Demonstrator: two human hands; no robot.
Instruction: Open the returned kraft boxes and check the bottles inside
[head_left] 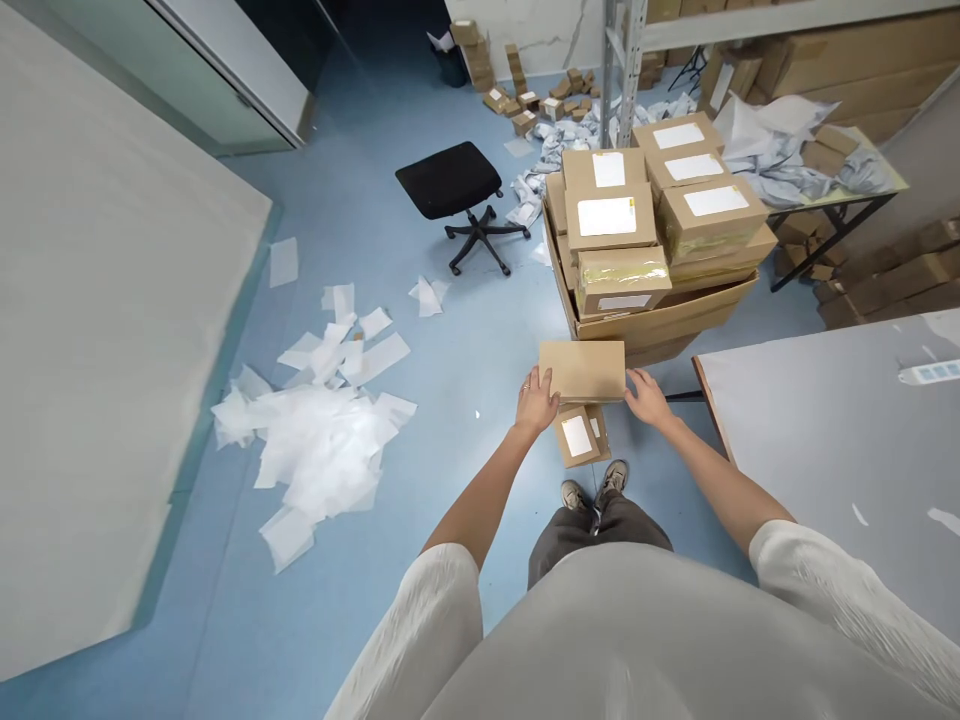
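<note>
Where it shows, the box (583,370) seems plain brown cardboard.

Bxs (676,233) blk fwd; rm L.

The single view looks from the person's head, forward and steeply down over the shirt (645,630), which is nearest and fills much of the lower edge. The hands (537,402) lie farther off, right of centre, and the wide frame reaches across the floor (465,480) to the far wall (525,28).
</note>
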